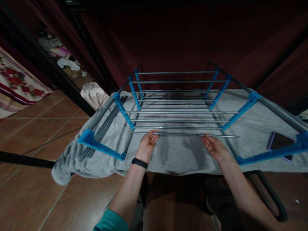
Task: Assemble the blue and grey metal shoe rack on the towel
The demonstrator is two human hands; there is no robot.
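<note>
A thin grey metal rod [179,134] lies level between my two hands, its ends free of the blue brackets. Near its left part, my left hand [149,141] has its fingers closed on it; a dark band circles that wrist. My right hand [211,144] pinches the same rod toward its right end. Just beyond stands a rack frame [185,112] of grey tubes and rods joined by blue plastic brackets. The nearest left bracket [103,146] and nearest right bracket [271,155] have no rod spanning between them.
A grey blanket [166,160] covers the surface under the frame. Several loose grey tubes [106,126] lie at its left. A dark phone-like object [280,142] rests at the right. Behind hangs a dark red curtain [168,38]; tiled floor [31,189] shows at the left.
</note>
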